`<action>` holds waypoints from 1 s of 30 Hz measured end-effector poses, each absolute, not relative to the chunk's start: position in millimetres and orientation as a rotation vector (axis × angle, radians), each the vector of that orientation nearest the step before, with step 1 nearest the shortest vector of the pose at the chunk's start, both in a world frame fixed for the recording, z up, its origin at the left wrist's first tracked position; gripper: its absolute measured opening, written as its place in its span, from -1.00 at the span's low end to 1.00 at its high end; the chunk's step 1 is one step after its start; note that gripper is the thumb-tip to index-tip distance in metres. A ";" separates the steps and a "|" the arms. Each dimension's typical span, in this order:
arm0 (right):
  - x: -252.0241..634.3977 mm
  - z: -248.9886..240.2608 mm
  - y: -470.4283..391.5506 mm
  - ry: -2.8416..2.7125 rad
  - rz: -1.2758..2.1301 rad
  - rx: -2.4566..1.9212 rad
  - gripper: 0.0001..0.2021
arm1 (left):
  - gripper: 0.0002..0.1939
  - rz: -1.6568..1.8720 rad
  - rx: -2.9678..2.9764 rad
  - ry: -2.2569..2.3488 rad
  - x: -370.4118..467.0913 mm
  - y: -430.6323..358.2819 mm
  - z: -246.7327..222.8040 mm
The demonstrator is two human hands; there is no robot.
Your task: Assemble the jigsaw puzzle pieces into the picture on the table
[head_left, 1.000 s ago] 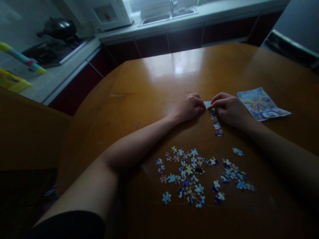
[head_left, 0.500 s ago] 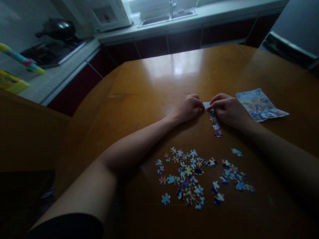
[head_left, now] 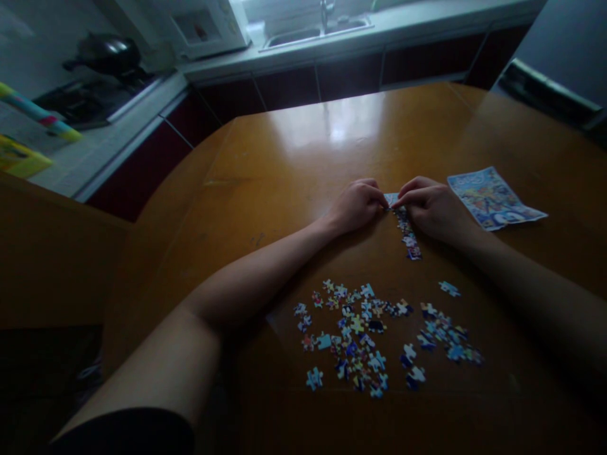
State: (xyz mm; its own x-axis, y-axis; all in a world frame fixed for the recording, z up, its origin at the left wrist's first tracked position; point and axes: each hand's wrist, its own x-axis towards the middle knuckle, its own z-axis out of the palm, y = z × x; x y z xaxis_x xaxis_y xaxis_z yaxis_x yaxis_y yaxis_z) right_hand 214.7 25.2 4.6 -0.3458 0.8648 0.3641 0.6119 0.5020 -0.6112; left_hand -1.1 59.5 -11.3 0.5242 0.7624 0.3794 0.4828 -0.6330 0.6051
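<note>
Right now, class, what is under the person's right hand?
The wooden table shows around the right hand, and the narrow puzzle strip runs beside it. Whatever the hand covers cannot be seen.

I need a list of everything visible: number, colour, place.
puzzle strip: one, multicoloured, at both hands
loose puzzle pieces: many, multicoloured, below strip
picture sheet: one, bluish, right of hands
table: one, brown, centre
sink: one, silver, in counter
faucet: one, silver, at sink
microwave: one, white, back left
pot: one, black, on stove
stove: one, black, left
tube: one, multicoloured, left edge
yellow object: one, left
cabinets: several, dark red, behind
panel: one, grey, upper right
left hand: one, at strip
right hand: one, at strip
sleeve: one, black, bottom left
</note>
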 end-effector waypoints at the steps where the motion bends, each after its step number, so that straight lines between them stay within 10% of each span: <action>1: 214.7 4.4 25.4 -2.080 0.489 -1.203 -0.73 | -0.68 0.884 2.340 1.019 -1.1 59.5 -11.2; 30: 213.3 7.4 23.8 -2.068 0.501 -1.248 -0.75 | -0.67 0.864 2.362 1.045 -0.2 58.6 -10.0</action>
